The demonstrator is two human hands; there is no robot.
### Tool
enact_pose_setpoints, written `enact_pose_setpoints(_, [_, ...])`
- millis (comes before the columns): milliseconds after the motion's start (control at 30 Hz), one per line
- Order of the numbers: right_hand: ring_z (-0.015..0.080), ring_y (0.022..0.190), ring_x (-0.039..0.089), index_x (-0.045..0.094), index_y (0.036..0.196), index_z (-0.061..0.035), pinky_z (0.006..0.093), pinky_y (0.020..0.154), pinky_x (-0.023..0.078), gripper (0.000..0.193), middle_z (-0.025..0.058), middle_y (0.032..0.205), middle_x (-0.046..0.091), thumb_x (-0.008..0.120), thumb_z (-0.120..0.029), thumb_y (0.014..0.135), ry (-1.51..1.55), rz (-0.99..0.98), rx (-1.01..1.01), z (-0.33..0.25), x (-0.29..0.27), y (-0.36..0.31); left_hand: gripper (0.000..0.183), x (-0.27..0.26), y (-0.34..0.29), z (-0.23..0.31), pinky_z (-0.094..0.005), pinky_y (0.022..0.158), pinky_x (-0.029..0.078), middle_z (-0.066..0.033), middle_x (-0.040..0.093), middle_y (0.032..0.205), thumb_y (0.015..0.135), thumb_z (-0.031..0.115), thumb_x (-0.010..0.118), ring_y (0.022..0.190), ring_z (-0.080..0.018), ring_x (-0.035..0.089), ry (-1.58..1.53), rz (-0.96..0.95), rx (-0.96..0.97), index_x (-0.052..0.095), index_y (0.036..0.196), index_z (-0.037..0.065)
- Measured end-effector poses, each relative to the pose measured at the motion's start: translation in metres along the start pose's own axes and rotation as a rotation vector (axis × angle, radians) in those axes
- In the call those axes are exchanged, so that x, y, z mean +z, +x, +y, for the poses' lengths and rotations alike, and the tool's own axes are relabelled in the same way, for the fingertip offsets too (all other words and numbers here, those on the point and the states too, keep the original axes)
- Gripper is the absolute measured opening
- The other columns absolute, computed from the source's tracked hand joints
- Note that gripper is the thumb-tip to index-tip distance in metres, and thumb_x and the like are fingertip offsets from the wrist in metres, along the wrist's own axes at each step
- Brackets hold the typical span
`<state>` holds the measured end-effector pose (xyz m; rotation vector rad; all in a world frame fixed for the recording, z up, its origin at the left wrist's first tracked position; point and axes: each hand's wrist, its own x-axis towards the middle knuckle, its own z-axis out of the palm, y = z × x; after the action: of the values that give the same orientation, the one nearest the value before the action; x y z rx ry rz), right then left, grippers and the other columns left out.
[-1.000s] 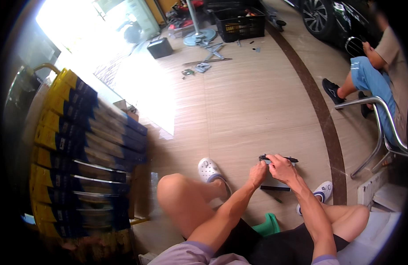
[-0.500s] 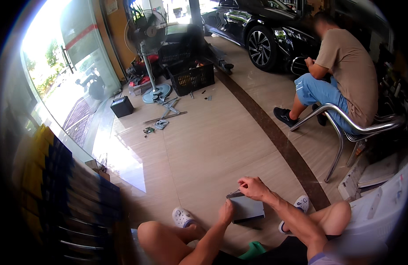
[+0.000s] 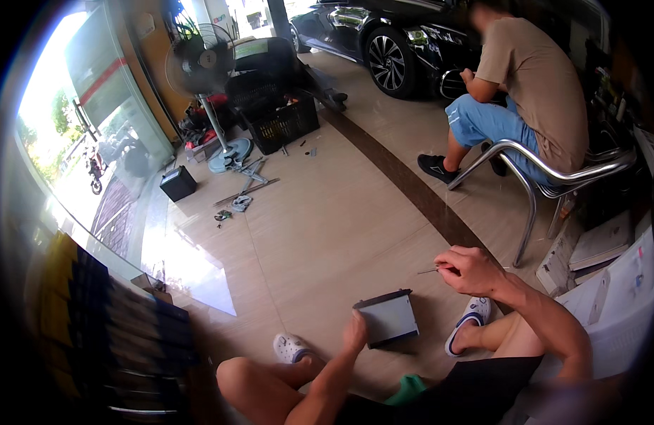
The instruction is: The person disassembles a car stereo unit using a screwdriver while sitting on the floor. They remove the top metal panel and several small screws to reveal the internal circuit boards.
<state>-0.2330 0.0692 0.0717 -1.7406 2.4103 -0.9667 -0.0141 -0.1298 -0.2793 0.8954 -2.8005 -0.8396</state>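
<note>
- Grey case (image 3: 388,317) is sitting low at 5 o'clock in the view, between the person's feet; whether it is touching the floor (image 3: 327,234), can't tell.
- Case is showing a flat, plain, light grey top, roughly rectangular; black strip (image 3: 385,298) is running along its far edge, dark band along the near one. Tilting slightly, right end nearer 2 o'clock.
- Left hand (image 3: 356,331) is gripping the case's edge at 8 o'clock, fingers closed narrow on it.
- Right hand (image 3: 472,273) is pinching a thin rod (image 3: 427,271) at the case's 2 o'clock, clear of it; rod tip is pointing to 9.
- Black crate (image 3: 288,132), 11 o'clock from case, is holding mixed items, some orange; rest too dark.
- Cardboard box (image 3: 159,291) is standing at 9 o'clock; contents unclear.
</note>
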Motion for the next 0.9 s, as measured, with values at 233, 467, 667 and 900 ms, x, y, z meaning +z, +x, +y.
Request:
enact_pose_setpoints(233, [0.0209,0.076,0.071,0.066,0.100,-0.0018,0.0313,0.067,0.054,0.019,0.0139,0.084,0.071,0.072,-0.009,0.084,0.141,0.165,0.284,0.020,-0.032,0.011,0.027,-0.005,0.025,-0.015,-0.0568,0.078,0.045,-0.0303,0.063,0.101,0.100,0.023,0.039,0.095,-0.0493,0.059,-0.077,0.252,0.132,0.047,0.111,-0.001])
enact_pose_setpoints(467, [0.0213,0.084,0.074,0.066,0.096,0.0016,0.0304,0.073,0.057,0.014,0.0155,0.087,0.073,0.067,-0.008,0.086,0.117,0.270,0.187,0.014,-0.063,-0.002,0.014,-0.020,0.029,0.076,-0.0493,0.076,0.048,-0.0194,0.064,0.094,0.094,0.008,0.047,0.089,-0.0411,0.061,-0.071,0.071,0.238,0.051,0.107,0.004])
enact_pose_setpoints(667, [0.0189,0.075,0.072,0.065,0.094,0.0028,0.0299,0.069,0.056,0.013,0.0127,0.079,0.070,0.069,-0.003,0.083,0.053,0.355,0.093,-0.002,-0.068,-0.025,0.024,0.054,-0.011,0.177,-0.0500,0.084,0.051,-0.0244,0.067,0.099,0.086,0.007,0.055,0.095,-0.0436,0.064,-0.113,-0.440,0.156,0.051,0.109,0.003])
enact_pose_setpoints(900, [0.0179,0.072,0.070,0.064,0.092,0.0026,0.0294,0.066,0.054,0.012,0.0118,0.076,0.068,0.068,-0.001,0.082,-0.005,0.333,0.128,0.018,-0.054,-0.037,0.021,0.138,-0.032,0.191,-0.0387,0.055,0.055,-0.0186,0.069,0.078,0.090,0.010,0.048,0.063,-0.0261,0.069,-0.680,-0.503,-0.530,0.061,0.096,-0.006])
